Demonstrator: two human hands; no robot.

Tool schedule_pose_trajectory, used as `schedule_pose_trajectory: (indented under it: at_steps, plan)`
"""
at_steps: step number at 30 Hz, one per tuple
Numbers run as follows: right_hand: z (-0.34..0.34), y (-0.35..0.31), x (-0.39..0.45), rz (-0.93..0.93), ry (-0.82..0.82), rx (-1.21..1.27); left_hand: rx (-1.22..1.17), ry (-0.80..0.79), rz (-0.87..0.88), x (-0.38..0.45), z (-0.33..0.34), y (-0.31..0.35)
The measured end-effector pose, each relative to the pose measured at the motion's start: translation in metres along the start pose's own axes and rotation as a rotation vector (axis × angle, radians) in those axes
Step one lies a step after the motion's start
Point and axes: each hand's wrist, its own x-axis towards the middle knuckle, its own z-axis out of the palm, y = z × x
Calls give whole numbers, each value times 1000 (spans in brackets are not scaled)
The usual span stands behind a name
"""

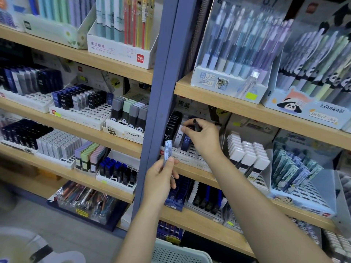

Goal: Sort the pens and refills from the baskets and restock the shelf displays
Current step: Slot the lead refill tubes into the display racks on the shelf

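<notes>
Restocking is under way: the right hand (pixel 204 138) pinches a dark refill case (pixel 195 124) over the slotted tray (pixel 191 155), and the left hand (pixel 161 177), just below the tray, grips a clear refill case (pixel 167 149). Next, the dark case likely needs seating in a free slot.

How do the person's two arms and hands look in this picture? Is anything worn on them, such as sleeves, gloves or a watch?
Both forearms are bare as far as the picture shows: no sleeve reaches into view. The left hand and the right hand wear no gloves, and no watch, bracelet or ring shows on the wrists or fingers. The nails look short and unpainted.
</notes>
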Motion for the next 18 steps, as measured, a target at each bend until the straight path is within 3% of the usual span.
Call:
schedule_pose_trajectory:
  at_steps: [7,13,18]
  plan:
    - [-4,6,0,-88,-32,-195,-3,-5,0,2,4,2]
    - [-39,-6,-39,-24,-85,28,-58,-41,6,-6,19,13]
    - [-89,2,-82,327,-251,447,-76,-164,7,-25,44,23]
